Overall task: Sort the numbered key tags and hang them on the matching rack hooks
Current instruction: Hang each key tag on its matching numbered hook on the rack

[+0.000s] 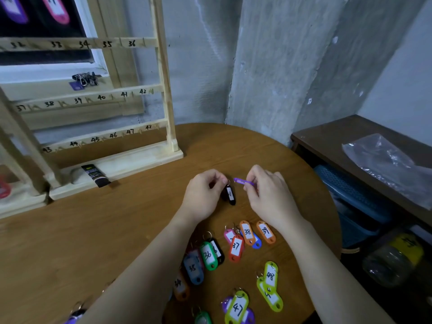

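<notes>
Left hand (203,195) pinches the black tag (230,195) by its ring, tag hanging below; right hand (268,192) pinches the purple tag (243,181), jutting leftward.

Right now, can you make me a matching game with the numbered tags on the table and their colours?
Tags:
1. tag 36
2. tag 37
3. tag 47
4. tag 35

Colours:
A. orange-red
B. grey-blue
C. green
D. yellow-green

Pairs: 1-C, 2-A, 3-D, 4-B
</notes>
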{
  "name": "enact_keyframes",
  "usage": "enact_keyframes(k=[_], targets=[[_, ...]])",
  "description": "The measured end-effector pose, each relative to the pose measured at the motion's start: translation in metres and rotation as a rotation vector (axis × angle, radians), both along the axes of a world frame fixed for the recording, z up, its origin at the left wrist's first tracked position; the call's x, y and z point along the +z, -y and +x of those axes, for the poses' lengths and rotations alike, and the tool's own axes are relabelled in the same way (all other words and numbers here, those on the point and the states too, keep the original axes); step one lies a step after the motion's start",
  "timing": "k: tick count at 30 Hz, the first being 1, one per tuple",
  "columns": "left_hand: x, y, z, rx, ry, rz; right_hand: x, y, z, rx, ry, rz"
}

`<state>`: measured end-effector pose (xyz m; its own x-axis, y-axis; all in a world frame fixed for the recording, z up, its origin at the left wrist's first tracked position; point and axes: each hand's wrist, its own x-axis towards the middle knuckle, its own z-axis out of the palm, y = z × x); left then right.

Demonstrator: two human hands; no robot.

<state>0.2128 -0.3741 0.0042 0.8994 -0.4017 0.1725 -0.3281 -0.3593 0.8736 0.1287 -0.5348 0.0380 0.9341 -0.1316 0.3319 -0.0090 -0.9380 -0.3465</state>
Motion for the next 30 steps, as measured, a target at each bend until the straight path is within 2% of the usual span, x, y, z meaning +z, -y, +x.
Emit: enact_keyframes(k=[8, 13, 21, 26, 30], targets=[[0.001, -0.002, -0.001, -0.019, -0.027, -0.021, -0.012, 0.005, -0.001, 0.0, -0.03, 0.18], [0.005, -0.002, -0.003, -0.03, -0.064, -0.043, -0.012, 0.004, -0.002, -0.008, -0.017, 0.167], [0.033, -0.023, -0.003, -0.107, -0.241, -0.122, -0.007, -0.008, 0.004, 0.035, -0.065, 0.187], [0.074, -0.058, 0.002, -0.038, -0.266, -0.273, 0.018, -0.035, 0.011, 0.117, -0.037, 0.407], [0.131, -0.096, 0.005, -0.004, -0.166, -0.253, 0.059, -0.062, 0.027, 0.252, -0.019, 0.672]])
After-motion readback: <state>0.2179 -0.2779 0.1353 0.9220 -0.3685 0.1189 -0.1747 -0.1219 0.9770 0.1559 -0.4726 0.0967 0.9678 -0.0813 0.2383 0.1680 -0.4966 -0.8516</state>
